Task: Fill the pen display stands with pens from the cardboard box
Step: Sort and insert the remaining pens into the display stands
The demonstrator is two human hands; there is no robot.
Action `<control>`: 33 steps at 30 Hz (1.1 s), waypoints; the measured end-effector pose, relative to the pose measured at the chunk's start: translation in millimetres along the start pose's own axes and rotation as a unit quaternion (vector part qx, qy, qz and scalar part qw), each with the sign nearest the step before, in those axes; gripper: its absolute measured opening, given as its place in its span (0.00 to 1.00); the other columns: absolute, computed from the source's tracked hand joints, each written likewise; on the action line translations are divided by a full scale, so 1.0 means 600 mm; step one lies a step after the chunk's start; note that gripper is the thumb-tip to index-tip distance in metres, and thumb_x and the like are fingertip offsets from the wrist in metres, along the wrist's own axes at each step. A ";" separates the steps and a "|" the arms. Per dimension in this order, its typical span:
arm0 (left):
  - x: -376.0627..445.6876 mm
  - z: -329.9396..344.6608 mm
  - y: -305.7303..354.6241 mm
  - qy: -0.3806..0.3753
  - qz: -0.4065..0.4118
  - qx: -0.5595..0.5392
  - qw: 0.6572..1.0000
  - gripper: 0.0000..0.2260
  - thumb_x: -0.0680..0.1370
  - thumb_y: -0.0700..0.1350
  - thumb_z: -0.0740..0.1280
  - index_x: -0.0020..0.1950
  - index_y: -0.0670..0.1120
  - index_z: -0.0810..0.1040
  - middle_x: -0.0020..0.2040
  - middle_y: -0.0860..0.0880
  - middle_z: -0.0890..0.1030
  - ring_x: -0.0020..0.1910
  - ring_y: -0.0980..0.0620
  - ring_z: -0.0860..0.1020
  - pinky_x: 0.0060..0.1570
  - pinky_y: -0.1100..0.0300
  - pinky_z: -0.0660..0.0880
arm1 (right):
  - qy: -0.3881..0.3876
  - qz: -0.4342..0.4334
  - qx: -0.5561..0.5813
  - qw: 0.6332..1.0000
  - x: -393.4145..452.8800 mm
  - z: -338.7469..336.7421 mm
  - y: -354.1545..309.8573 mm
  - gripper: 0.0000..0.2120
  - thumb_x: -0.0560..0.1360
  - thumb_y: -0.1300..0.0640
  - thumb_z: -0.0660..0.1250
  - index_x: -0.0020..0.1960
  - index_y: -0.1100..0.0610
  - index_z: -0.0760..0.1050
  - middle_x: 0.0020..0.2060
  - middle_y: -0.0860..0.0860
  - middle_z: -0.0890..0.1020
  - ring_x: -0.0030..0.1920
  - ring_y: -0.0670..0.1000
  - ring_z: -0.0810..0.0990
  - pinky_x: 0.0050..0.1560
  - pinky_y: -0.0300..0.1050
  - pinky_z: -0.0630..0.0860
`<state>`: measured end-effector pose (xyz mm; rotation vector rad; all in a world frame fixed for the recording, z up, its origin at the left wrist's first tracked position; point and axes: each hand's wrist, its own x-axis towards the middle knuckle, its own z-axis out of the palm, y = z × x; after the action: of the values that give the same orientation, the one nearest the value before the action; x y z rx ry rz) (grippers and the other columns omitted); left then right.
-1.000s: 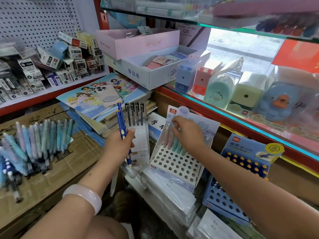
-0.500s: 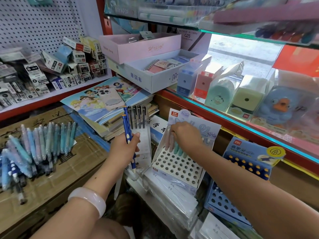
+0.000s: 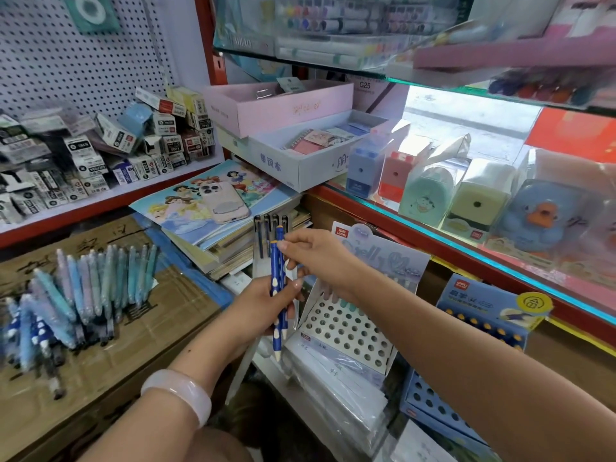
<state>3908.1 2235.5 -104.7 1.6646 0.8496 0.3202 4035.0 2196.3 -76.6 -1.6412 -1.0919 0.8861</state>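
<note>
Blue pens [image 3: 277, 288]: two, upright, in front of the white stand [image 3: 346, 331]
Left hand [image 3: 263, 308]: closed around their lower halves
Right hand [image 3: 320, 258]: fingertips pinching one pen's top
Loose pens [image 3: 76, 295]: heaped on the cardboard box [image 3: 110, 358], left
Blue stand [image 3: 480, 315]: right, near the shelf

Matt brown corrugated card is seen on the cardboard box [image 3: 110, 355]; the blue pens [image 3: 278, 295] look perhaps glossy plastic.
</note>
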 end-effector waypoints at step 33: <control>-0.058 0.188 0.017 -0.092 0.101 0.093 0.986 0.10 0.79 0.52 0.59 0.42 0.48 0.73 0.32 0.49 0.74 0.21 0.62 0.67 0.25 0.66 0.63 | 0.312 0.050 -0.271 0.909 -0.372 -0.258 0.160 0.03 0.75 0.61 0.66 0.48 0.56 0.73 0.38 0.51 0.81 0.41 0.54 0.81 0.45 0.52 0.77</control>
<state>3957.8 2128.6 -119.0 1.9272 0.5882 0.2265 4123.7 1924.0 -107.7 -2.2396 -0.8299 0.0573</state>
